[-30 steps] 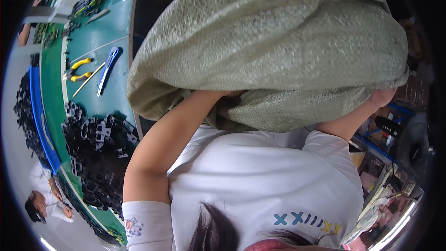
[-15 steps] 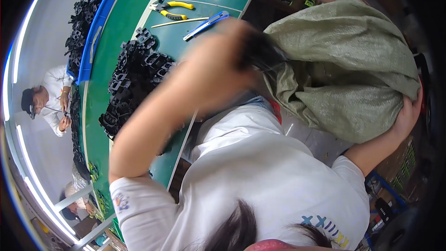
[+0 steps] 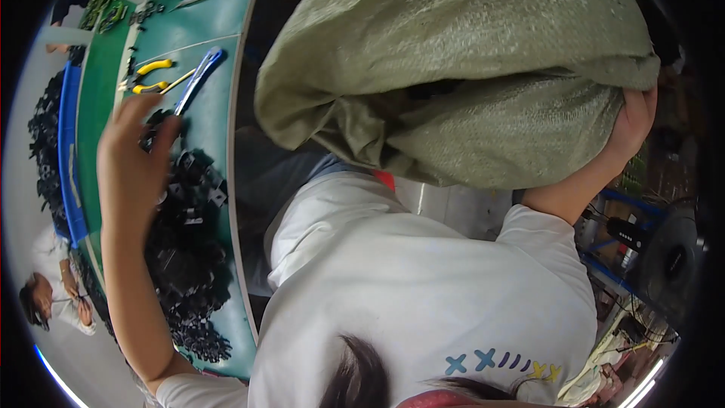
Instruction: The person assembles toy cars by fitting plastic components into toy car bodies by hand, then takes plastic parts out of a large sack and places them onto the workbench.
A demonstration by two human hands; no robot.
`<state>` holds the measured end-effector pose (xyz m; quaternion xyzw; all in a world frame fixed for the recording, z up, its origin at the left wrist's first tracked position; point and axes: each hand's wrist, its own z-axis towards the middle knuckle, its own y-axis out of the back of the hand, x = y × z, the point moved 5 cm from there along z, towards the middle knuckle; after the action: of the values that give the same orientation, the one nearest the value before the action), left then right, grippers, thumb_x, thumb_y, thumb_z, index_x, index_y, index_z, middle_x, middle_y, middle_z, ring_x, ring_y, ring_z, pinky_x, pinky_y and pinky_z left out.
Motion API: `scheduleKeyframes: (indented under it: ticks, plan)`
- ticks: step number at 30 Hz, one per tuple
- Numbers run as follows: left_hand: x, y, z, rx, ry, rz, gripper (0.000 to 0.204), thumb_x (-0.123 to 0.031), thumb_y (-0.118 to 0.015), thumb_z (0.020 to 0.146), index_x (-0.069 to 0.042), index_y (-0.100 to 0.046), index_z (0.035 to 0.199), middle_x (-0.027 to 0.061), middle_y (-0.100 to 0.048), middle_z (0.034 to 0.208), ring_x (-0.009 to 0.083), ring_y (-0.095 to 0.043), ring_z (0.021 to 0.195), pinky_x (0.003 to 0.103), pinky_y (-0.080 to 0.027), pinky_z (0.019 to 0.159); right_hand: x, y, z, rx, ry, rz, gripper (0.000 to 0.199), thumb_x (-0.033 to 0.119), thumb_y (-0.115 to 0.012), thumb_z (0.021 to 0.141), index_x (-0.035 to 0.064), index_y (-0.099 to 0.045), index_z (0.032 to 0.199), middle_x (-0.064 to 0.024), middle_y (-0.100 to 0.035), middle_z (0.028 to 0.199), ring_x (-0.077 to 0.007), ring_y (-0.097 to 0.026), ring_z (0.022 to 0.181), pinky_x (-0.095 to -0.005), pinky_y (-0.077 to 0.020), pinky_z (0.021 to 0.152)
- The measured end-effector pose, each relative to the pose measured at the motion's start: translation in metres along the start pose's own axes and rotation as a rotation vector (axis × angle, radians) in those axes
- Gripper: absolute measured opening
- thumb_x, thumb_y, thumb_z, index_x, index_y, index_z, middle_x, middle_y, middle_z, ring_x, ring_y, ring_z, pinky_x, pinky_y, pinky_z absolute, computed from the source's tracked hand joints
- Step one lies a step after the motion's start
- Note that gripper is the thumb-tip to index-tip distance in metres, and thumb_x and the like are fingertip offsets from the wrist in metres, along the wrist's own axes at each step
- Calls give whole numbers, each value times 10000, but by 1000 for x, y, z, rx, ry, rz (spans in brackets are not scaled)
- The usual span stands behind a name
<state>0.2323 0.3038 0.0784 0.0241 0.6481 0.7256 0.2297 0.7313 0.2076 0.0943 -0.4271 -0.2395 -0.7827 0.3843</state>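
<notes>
My left hand (image 3: pixel 134 162) is over the bench, somewhat blurred, its thumb and fingers apart. Below it spreads a heap of black plastic parts (image 3: pixel 185 257); a few dark pieces show between thumb and fingers, and whether the hand touches them is unclear. My right hand (image 3: pixel 636 122) grips the rim of an olive-green woven sack (image 3: pixel 483 38) at its right side. The sack's mouth sags in folds, with a dark gap that hides most of the inside.
On the green bench (image 3: pixel 215 11) lie yellow-handled pliers (image 3: pixel 153 66), a thin stick (image 3: pixel 179 81) and a blue utility knife (image 3: pixel 200 75). A blue tray (image 3: pixel 69 151) of black parts stands beyond. Across the bench works another person (image 3: pixel 57 295). At right is a black fan (image 3: pixel 672 261).
My left hand has moved from the sack's mouth to the black heap, and the dark parts it carried no longer show in it. The view has turned; my right hand still holds the sack.
</notes>
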Motion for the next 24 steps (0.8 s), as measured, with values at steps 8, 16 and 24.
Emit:
scheduleKeyframes:
  ticks: [8, 16, 24]
  plan:
    - [-181, -193, 24, 209, -193, -699, 326, -187, -565, 871, -36, -609, 1157, 230, -598, 1171, 337, -555, 1134, 440, -441, 954, 37, -62, -29, 100, 68, -7, 474, -43, -566, 817, -45, -505, 1287, -114, -585, 1231, -194, -559, 1118, -301, -410, 984]
    - [-136, -213, 15, -61, -180, -582, 343, -199, -561, 873, -40, -600, 1174, 237, -591, 1174, 340, -537, 1159, 443, -416, 983, 36, -139, -57, 157, 105, -44, 471, -57, -570, 811, -42, -511, 1278, -110, -589, 1224, -188, -562, 1112, -296, -416, 977]
    - [-151, -256, 44, -322, -229, -371, 361, -213, -556, 876, -45, -591, 1193, 246, -583, 1178, 343, -516, 1187, 445, -388, 1016, -25, -70, -9, 135, 122, -54, 468, -72, -575, 805, -39, -517, 1268, -106, -593, 1217, -181, -565, 1106, -292, -422, 971]
